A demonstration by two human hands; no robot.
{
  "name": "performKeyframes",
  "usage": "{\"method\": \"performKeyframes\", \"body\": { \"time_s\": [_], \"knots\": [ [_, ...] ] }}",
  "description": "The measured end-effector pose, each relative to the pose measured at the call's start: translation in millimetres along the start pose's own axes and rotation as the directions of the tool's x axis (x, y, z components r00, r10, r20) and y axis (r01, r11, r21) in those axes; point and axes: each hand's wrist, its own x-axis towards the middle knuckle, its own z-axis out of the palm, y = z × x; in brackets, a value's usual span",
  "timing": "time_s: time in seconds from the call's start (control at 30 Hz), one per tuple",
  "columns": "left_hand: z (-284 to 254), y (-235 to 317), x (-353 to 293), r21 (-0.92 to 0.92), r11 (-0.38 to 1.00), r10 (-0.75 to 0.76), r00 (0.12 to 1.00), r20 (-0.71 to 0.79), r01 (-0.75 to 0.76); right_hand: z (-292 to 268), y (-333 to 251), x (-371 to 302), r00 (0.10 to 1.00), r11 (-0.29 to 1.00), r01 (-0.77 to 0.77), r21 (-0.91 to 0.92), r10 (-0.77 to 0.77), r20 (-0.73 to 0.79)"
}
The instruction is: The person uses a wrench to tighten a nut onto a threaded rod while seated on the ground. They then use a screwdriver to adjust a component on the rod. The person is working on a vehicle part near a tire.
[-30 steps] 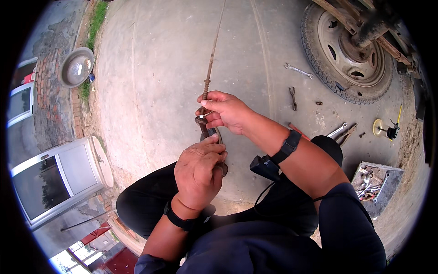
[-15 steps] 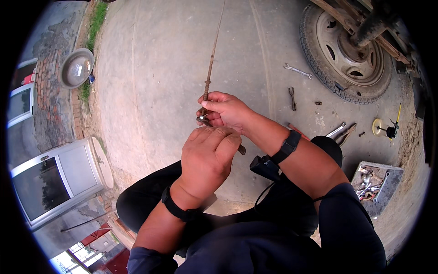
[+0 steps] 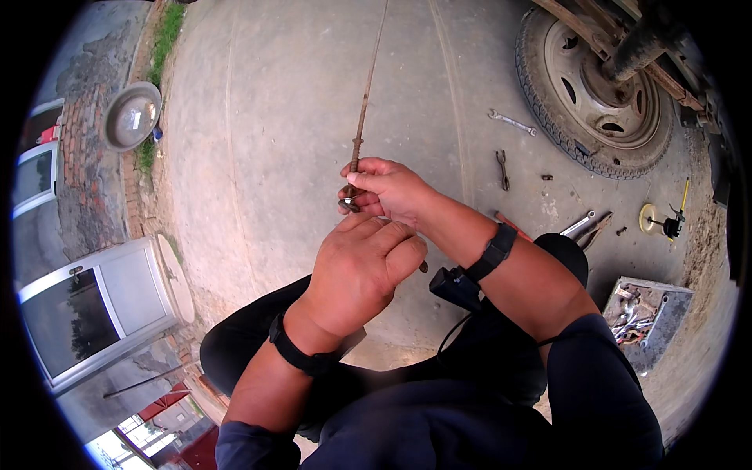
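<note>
A long rusty rod (image 3: 366, 98) with a threaded, spring-like section runs from the far edge down to my hands. My right hand (image 3: 388, 188) is closed on its near end, thumb on top and fingers beneath. Just below those fingers a shiny nut sits at the dark head of a wrench (image 3: 349, 207). My left hand (image 3: 364, 262) is wrapped over the wrench, palm down, hiding most of the handle. Only the handle's dark tip shows past the knuckles on the right. Both hands are close together, nearly touching.
On the concrete floor at right lie a combination wrench (image 3: 511, 122), a fork-ended part (image 3: 502, 170), pliers (image 3: 598, 232) and a toolbox (image 3: 667, 321) of tools. A wheel (image 3: 599, 98) stands at far right. A metal basin (image 3: 133, 117) rests by the brick wall at left.
My left hand has turned slightly and shifted a little right, with the wrench handle's tip moving right and down. My right hand stays about where it was on the rod.
</note>
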Motion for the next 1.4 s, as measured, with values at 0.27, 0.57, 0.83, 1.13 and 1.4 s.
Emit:
{"method": "performKeyframes", "body": {
  "time_s": [0.27, 0.57, 0.83, 1.13, 1.4],
  "knots": [
    [-23, -19, 7, -0.317, 0.91, -0.311, 0.946, -0.092, 0.268, -7, 6, 6, 0.999, 0.999, 0.035, 0.002, -0.035, 0.037],
    [-39, -69, -11, -0.806, 0.472, -0.709, 0.697, -0.108, 0.356, 0, -3, -4, 0.998, 0.994, -0.032, -0.107, 0.027, -0.052],
    [36, -130, -81, -0.92, -0.391, -0.905, 0.183, 0.384, -0.004, 1, -6, -7, 0.999, 0.992, 0.019, -0.125, -0.024, -0.038],
    [78, -104, -74, -0.846, -0.495, -0.866, 0.038, 0.499, -0.198, -6, -10, -9, 0.996, 0.978, 0.094, -0.187, -0.09, 0.028],
    [32, -45, -42, -0.684, 0.258, -0.891, 0.442, 0.106, 0.682, -6, -8, -7, 0.993, 0.965, 0.112, -0.236, -0.117, -0.008]
  ]
}}
